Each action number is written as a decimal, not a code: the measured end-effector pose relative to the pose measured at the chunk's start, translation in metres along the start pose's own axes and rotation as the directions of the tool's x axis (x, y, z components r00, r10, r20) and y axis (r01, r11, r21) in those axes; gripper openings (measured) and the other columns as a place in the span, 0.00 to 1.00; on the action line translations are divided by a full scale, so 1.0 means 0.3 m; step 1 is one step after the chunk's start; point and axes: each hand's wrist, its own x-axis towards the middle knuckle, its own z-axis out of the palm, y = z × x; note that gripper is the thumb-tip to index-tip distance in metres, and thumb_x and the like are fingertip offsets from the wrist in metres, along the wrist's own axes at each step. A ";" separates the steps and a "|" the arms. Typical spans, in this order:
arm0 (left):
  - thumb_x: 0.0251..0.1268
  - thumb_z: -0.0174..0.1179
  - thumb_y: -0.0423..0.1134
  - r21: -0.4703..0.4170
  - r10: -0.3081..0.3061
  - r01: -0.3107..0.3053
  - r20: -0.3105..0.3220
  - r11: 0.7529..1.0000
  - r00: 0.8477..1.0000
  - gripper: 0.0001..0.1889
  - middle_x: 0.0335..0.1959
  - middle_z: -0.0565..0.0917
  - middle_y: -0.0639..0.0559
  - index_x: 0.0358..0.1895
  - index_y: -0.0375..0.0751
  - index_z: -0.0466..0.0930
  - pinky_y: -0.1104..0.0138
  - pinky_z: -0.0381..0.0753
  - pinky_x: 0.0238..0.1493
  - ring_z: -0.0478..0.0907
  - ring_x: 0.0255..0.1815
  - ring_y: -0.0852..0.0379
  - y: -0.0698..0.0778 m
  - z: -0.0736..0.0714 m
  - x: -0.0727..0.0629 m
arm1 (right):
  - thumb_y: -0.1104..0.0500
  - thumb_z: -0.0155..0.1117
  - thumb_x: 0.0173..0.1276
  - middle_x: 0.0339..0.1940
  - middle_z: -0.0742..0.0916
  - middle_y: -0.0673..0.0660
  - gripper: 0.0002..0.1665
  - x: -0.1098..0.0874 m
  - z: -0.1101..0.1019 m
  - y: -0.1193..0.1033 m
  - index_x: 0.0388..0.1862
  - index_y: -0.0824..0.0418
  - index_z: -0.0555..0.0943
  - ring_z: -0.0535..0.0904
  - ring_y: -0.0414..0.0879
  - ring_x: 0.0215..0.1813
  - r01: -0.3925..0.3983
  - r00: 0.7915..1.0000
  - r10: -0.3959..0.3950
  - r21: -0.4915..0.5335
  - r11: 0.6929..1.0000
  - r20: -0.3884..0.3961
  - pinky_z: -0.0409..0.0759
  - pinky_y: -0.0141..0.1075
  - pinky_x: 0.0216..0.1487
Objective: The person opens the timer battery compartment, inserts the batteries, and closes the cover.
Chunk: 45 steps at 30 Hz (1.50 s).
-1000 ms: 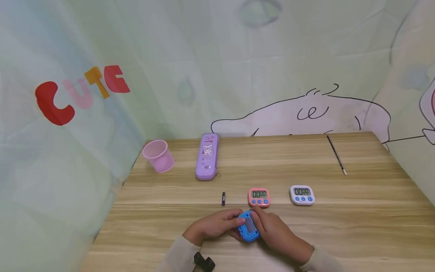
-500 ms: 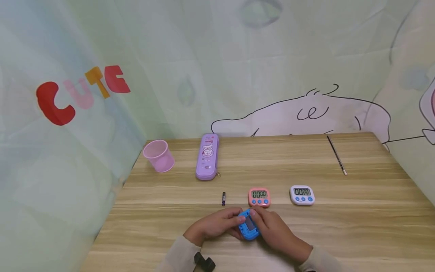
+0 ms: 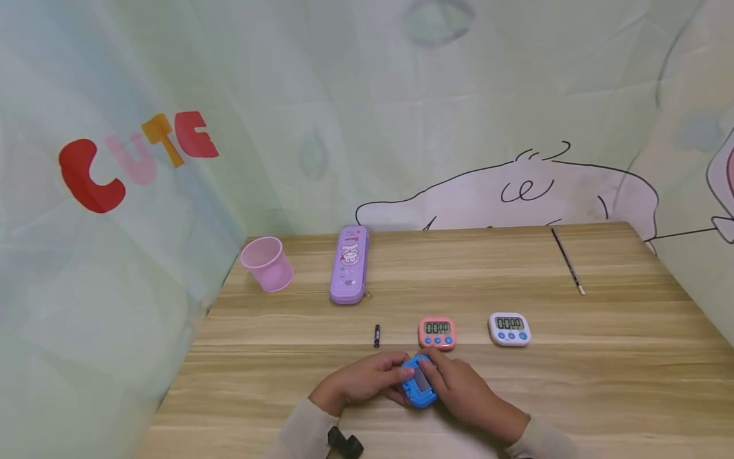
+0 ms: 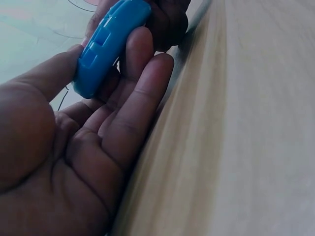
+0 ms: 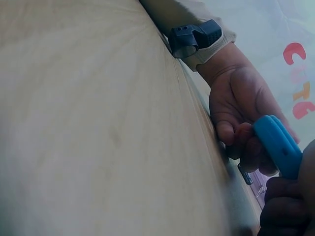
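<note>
In the head view a blue digital timer (image 3: 420,399) is held up between both hands near the front of the table, its back with a grey panel facing me. My left hand (image 3: 362,380) pinches its left edge, thumb on top and fingers beneath. From the right, my right hand (image 3: 467,395) grips the upper right side, with the thumb lying on the back. The left wrist view shows the timer's side (image 4: 101,46) against the left thumb and fingertips. A pink timer (image 3: 437,333) lies just beyond the hands, and a small dark battery (image 3: 376,336) lies left of it.
A white timer (image 3: 510,329) lies to the right of the pink one. Farther back on the wooden table (image 3: 459,268) are a pink cup (image 3: 272,268), a purple pencil case (image 3: 349,264) and a pencil (image 3: 568,261). Printed curtains (image 3: 275,127) stand behind and beside the table.
My right thumb has shifted slightly on the back of the blue timer, which tilts a little between frames. The other things on the table stay where they were.
</note>
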 end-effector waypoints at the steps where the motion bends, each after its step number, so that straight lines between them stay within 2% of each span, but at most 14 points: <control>1: 0.79 0.46 0.42 -0.001 -0.002 0.002 0.001 1.000 1.000 0.17 0.47 0.83 0.43 0.53 0.28 0.70 0.57 0.84 0.46 0.83 0.46 0.51 0.000 0.000 0.000 | 0.46 0.38 0.82 0.27 0.80 0.42 0.17 0.000 -0.001 0.000 0.53 0.48 0.74 0.74 0.36 0.29 0.005 1.000 -0.005 -0.003 1.000 0.000 0.75 0.34 0.30; 8: 0.79 0.46 0.41 -0.010 -0.004 0.004 0.013 1.000 1.000 0.17 0.45 0.83 0.44 0.52 0.27 0.70 0.57 0.84 0.46 0.84 0.45 0.52 0.003 0.002 0.003 | 0.48 0.37 0.82 0.26 0.79 0.43 0.17 -0.004 -0.004 0.007 0.54 0.50 0.73 0.73 0.35 0.27 0.032 0.999 -0.032 -0.028 0.999 -0.006 0.75 0.34 0.29; 14: 0.79 0.45 0.44 -0.012 -0.015 0.015 -0.002 1.000 1.000 0.18 0.46 0.83 0.43 0.53 0.29 0.70 0.57 0.84 0.47 0.83 0.46 0.51 0.004 -0.004 0.012 | 0.50 0.36 0.83 0.33 0.83 0.42 0.18 -0.008 0.001 0.023 0.55 0.50 0.75 0.77 0.35 0.34 0.019 0.997 -0.013 0.093 0.995 -0.071 0.79 0.37 0.39; 17: 0.79 0.45 0.45 -0.015 -0.022 0.022 -0.021 1.000 1.000 0.19 0.46 0.83 0.43 0.53 0.29 0.71 0.58 0.84 0.46 0.83 0.46 0.51 0.006 -0.006 0.012 | 0.51 0.39 0.82 0.36 0.84 0.42 0.16 -0.008 0.005 0.033 0.55 0.48 0.75 0.78 0.35 0.36 0.013 0.994 0.004 0.150 0.989 -0.112 0.79 0.37 0.41; 25: 0.79 0.45 0.45 -0.030 -0.022 0.022 -0.021 0.999 1.000 0.20 0.46 0.83 0.43 0.52 0.27 0.70 0.57 0.84 0.46 0.83 0.45 0.51 0.002 -0.013 0.004 | 0.53 0.49 0.79 0.27 0.81 0.42 0.04 -0.005 0.011 0.048 0.46 0.51 0.70 0.76 0.36 0.28 0.038 0.986 0.007 0.268 0.963 -0.165 0.76 0.32 0.30; 28: 0.80 0.44 0.46 -0.043 -0.027 0.026 -0.022 0.999 0.999 0.21 0.46 0.83 0.42 0.54 0.27 0.70 0.57 0.84 0.47 0.83 0.46 0.50 -0.002 -0.018 0.003 | 0.54 0.52 0.78 0.26 0.79 0.45 0.05 -0.003 0.004 0.047 0.42 0.53 0.71 0.73 0.37 0.27 0.032 0.988 0.025 0.362 0.932 -0.151 0.74 0.31 0.29; 34: 0.80 0.42 0.46 -0.074 -0.036 0.033 -0.036 0.997 0.999 0.22 0.47 0.82 0.44 0.57 0.27 0.68 0.59 0.83 0.48 0.81 0.47 0.53 -0.005 -0.022 -0.005 | 0.57 0.59 0.73 0.22 0.74 0.51 0.11 -0.002 -0.028 0.051 0.39 0.64 0.72 0.70 0.39 0.21 -0.052 0.995 0.095 0.593 0.803 -0.042 0.72 0.31 0.19; 38: 0.80 0.41 0.47 -0.092 -0.036 0.033 -0.033 0.995 0.999 0.23 0.47 0.82 0.45 0.59 0.28 0.67 0.60 0.82 0.48 0.81 0.47 0.54 0.001 -0.023 -0.012 | 0.61 0.60 0.71 0.25 0.77 0.54 0.10 -0.014 -0.054 0.062 0.42 0.68 0.71 0.74 0.45 0.21 -0.056 0.995 0.094 0.645 0.763 -0.024 0.78 0.37 0.21; 41: 0.80 0.41 0.48 -0.104 -0.045 0.043 -0.017 0.994 0.999 0.23 0.49 0.81 0.45 0.60 0.29 0.66 0.60 0.82 0.50 0.80 0.48 0.53 0.002 -0.028 -0.014 | 0.64 0.60 0.70 0.28 0.79 0.56 0.11 -0.024 -0.066 0.078 0.44 0.69 0.71 0.77 0.46 0.26 -0.019 0.998 0.048 0.634 0.773 -0.028 0.82 0.40 0.26; 45: 0.80 0.42 0.47 -0.121 -0.037 0.037 0.007 0.992 0.999 0.24 0.50 0.81 0.45 0.62 0.27 0.65 0.58 0.81 0.52 0.80 0.50 0.53 -0.007 -0.035 -0.012 | 0.64 0.62 0.69 0.33 0.82 0.59 0.13 -0.032 -0.074 0.108 0.49 0.67 0.72 0.80 0.45 0.31 0.011 1.000 0.003 0.583 0.812 -0.022 0.83 0.40 0.29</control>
